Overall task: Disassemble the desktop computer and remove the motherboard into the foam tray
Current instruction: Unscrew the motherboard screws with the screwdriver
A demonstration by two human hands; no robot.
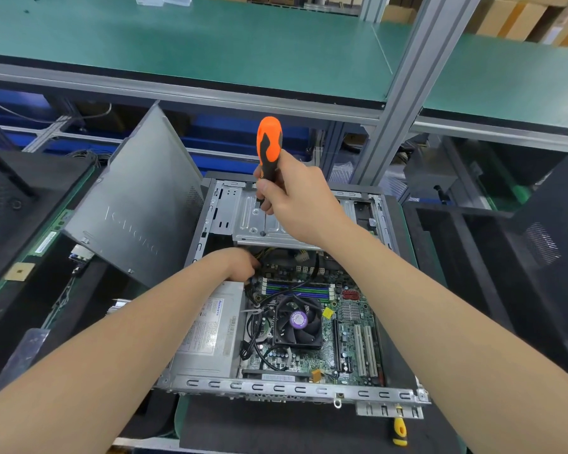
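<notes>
The desktop case (286, 389) is laid on its side, open, on a black mat on the table (210, 44). The motherboard (348, 326) is seen seated in the lower right half of the case, with the fan (297, 322) on top of it and the power supply (210, 329) just beside its left edge. The drive cage (243, 211) fills the far end of the case.

The right grip (295, 198) is clamped round the black lower part of the orange screwdriver (269, 142), which is held nearly upright, its tip set on the drive cage near that cage's front edge. The left grip (240, 265) is reached in under the cage, at the far left corner of the motherboard among the cables (259, 326); its fingers are hidden there, so it cannot be told whether anything is held.

The removed side panel (138, 211) is leant tilted against the case's left edge, narrowing the room on that side. A black foam tray (466, 244) is stood just beside the right edge. A yellow screwdriver (400, 429) is laid near the mat's near edge, below the case's right corner.
</notes>
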